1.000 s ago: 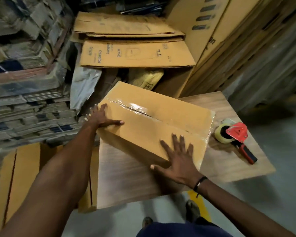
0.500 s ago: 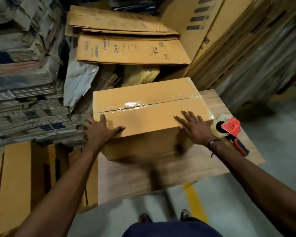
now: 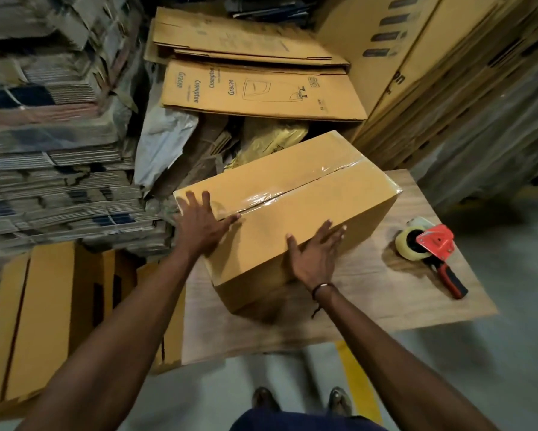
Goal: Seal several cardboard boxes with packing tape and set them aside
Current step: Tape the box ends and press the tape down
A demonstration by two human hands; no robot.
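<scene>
Both hands lie spread and flat on the taped box (image 3: 292,206) at frame centre: left hand (image 3: 201,227) on its top, right hand (image 3: 316,255) on its near side. Flat palms could slip, letting it slide off the worktop (image 3: 370,293).

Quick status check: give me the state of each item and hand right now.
Box: closed, top seam taped, on table.
Tape dispenser: lying on table, untouched.
Left hand: flat on box top.
Right hand: flat against box's near side.
</scene>
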